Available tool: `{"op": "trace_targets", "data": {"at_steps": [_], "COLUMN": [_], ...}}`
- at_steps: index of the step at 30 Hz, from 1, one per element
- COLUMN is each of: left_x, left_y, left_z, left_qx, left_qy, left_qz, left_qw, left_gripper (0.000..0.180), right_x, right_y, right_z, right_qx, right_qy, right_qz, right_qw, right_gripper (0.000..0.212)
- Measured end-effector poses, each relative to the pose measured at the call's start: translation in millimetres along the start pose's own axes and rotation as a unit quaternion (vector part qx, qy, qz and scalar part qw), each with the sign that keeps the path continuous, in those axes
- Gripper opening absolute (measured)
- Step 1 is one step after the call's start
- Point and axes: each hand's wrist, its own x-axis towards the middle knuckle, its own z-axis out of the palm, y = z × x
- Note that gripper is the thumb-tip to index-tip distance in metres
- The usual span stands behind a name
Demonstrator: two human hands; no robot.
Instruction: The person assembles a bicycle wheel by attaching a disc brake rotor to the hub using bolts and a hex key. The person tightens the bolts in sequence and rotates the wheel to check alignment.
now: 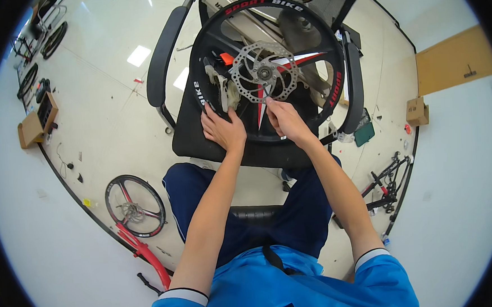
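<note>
A black bicycle wheel (267, 68) lies flat on an office chair (199, 128). The left hand (222, 128) presses its rim steady, fingers closed; the right hand (287, 120) pinches a thin tool just below the brake disc (263, 72).

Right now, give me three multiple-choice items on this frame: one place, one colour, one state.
1. Where does the wheel lie?
A. on the chair
B. on the floor
C. hung on a wall

2. What colour is the wheel's rim?
A. white
B. black
C. yellow

3. What is the right hand doing?
A. resting on a knee
B. holding a slim tool at the disc
C. hanging free

A: the wheel rests on the chair seat.
B: the rim is black.
B: its fingers pinch a tool by the disc.
</note>
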Motion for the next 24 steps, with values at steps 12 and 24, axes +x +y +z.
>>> {"op": "trace_targets", "data": {"at_steps": [12,24], "left_x": [-2.8,-1.7], "left_y": [-4.6,-6.7], "left_z": [16.1,18.9], "left_qx": [0.127,0.132], "left_qy": [0.014,0.033], "left_qz": [0.027,0.044], "left_qw": [0.991,0.99], "left_gripper": [0.084,0.08], "right_x": [7.4,31.1], "right_y": [4.6,-144.1], "right_z": [-15.4,-46.5], "right_qx": [0.05,-0.725], "right_qy": [-0.136,-0.18], "right_qz": [0.034,-0.07], "right_qw": [0.989,0.661], "right_gripper": [0.051,0.039]}}
